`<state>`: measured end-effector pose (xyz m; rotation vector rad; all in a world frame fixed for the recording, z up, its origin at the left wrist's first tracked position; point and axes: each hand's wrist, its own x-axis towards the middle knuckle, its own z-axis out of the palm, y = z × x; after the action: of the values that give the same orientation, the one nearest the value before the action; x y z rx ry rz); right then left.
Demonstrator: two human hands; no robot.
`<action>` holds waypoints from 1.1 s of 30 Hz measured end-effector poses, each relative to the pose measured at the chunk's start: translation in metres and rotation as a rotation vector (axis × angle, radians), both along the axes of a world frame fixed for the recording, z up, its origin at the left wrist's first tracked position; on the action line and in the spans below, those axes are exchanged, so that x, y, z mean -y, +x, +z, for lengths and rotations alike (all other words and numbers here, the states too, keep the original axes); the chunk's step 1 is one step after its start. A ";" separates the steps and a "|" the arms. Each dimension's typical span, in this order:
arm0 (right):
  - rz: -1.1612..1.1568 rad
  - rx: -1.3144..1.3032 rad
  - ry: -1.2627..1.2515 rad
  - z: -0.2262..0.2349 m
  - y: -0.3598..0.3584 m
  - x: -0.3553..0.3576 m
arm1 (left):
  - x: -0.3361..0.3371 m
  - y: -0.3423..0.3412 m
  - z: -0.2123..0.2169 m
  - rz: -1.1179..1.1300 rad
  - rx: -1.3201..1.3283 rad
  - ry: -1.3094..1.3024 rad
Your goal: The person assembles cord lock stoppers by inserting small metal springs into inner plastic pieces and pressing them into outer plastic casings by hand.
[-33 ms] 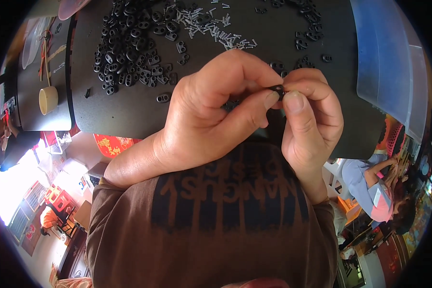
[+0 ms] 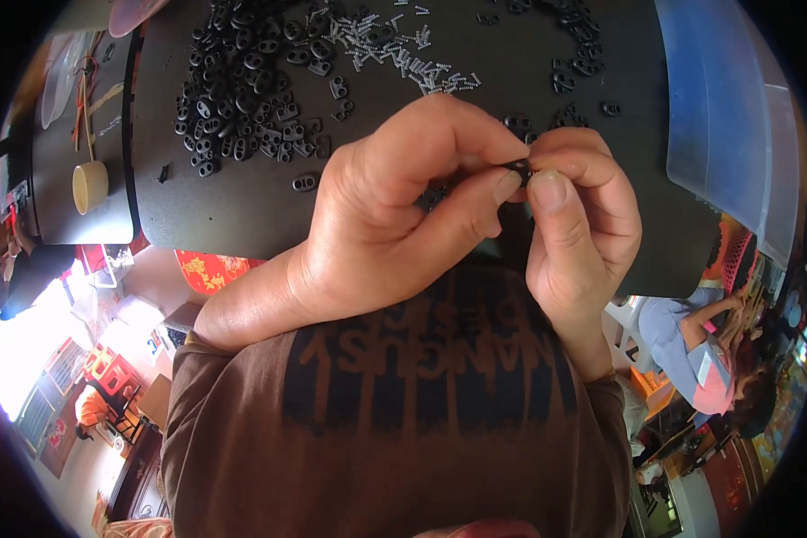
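Note:
My left hand point(image 2: 386, 206) pinches a small black cord lock part point(image 2: 517, 166) between thumb and forefinger, above the dark table. My right hand point(image 2: 590, 211) is closed in a pinch right against that part's right end. A tiny bit shows at its fingertips, too small to name. Beyond my left hand lies a heap of black two-holed cord lock pieces point(image 2: 233, 99). Small metal springs point(image 2: 412, 65) are scattered to the right of the heap. One single cord lock piece point(image 2: 305, 182) sits beside my left wrist. My hands hide part of the table and some pieces under them.
More black pieces point(image 2: 583, 49) lie at the far right of the dark table point(image 2: 233, 211). A translucent blue plastic sheet or bin point(image 2: 713, 108) borders it there. On a side table at left stands a cream cup point(image 2: 90, 186). Another person point(image 2: 681, 345) sits at the right.

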<state>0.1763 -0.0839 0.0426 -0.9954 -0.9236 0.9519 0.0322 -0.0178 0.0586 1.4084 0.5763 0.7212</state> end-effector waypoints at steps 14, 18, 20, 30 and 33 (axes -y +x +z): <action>0.009 -0.100 -0.098 -0.011 -0.001 0.001 | -0.001 0.002 -0.018 0.020 0.057 -0.094; 0.015 -0.053 -0.083 -0.003 0.003 0.001 | -0.002 0.007 -0.015 0.014 0.077 -0.159; 0.009 -0.025 -0.076 -0.004 0.004 0.001 | -0.001 0.008 -0.013 0.011 0.070 -0.172; -0.016 0.142 -0.091 0.007 0.024 -0.003 | -0.004 0.021 -0.008 -0.017 0.116 -0.151; -0.074 0.498 -0.155 0.022 0.053 -0.005 | -0.005 0.017 -0.004 0.014 0.105 -0.287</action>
<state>0.2292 -0.0786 0.0645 -1.4263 -1.2259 0.7302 0.0492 -0.0131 0.0544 1.0951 0.5828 0.6900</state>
